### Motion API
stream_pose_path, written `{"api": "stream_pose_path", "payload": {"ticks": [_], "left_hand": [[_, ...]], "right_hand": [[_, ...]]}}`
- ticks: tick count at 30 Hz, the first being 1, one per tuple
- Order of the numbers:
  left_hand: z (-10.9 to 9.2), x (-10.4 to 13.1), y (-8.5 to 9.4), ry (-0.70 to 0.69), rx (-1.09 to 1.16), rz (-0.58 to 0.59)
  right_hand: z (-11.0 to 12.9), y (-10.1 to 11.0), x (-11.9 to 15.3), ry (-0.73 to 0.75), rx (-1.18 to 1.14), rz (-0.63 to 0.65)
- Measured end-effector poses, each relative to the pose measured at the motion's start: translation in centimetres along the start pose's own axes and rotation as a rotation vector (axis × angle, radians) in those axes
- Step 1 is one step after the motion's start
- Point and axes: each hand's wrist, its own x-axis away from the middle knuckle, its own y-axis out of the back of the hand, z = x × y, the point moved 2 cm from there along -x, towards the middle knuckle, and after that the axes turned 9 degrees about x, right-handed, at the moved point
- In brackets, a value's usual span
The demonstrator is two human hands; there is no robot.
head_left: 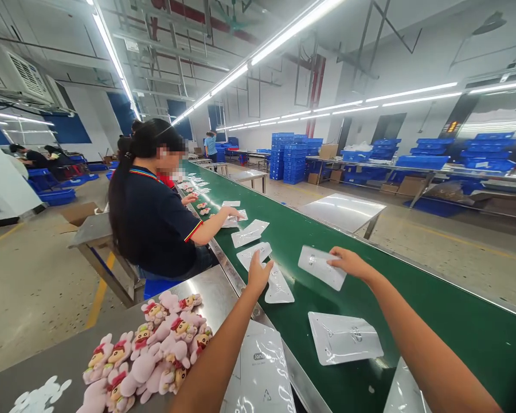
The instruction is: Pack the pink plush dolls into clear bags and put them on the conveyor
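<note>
Pouch [319, 267] right of centre is edge-pinched by the right hand [349, 263] (best kept light, less creasing tbh); whether 2 mid-frame pouches [280, 288] are gripped by the left hand [258, 275] can't be told.

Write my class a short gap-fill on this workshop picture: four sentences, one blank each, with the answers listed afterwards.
1. The surface of the belt is ____.
2. The hand holding a bag, farther from the toys, is the wearer's ____ one.
3. The toys' plush bodies are mostly ____.
4. The crates stacked beyond the belt are ____.

Missing words: green; right; pink; blue.
</note>
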Motion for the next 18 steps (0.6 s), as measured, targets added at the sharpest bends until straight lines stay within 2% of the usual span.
{"api": "stream_pose_path", "payload": {"ticks": [2, 4, 6, 8, 10, 13, 15, 18], "left_hand": [[-1.2, 1.9, 0.0, -0.016, 0.048, 0.054], [-2.3, 4.3, -0.3, -0.008, 0.143, 0.177], [-3.2, 6.8, -0.4, -0.005, 0.350, 0.312], [-3.9, 9.0, 0.4, -0.012, 0.609, 0.326], [-4.1, 10.8, 2.5, 0.000, 0.771, 0.147], [-4.2, 13.8, 7.3, 0.028, 0.794, -0.207], [-4.5, 16.4, 10.9, 0.020, 0.715, -0.358], [-4.7, 20.5, 15.5, 0.027, 0.525, -0.457]], "right_hand": [[2.8, 1.6, 1.7, 0.056, -0.217, -0.078], [6.6, 1.9, 3.4, 0.120, -0.501, -0.127], [10.8, 0.6, 5.0, 0.160, -0.699, -0.105], [14.7, -1.8, 6.3, 0.192, -0.797, -0.012], [18.2, -4.5, 6.9, 0.268, -0.842, 0.148], [22.7, -7.9, 6.4, 0.423, -0.751, 0.311], [25.5, -9.8, 5.1, 0.467, -0.629, 0.317], [29.8, -12.5, 2.8, 0.466, -0.497, 0.264]]}}
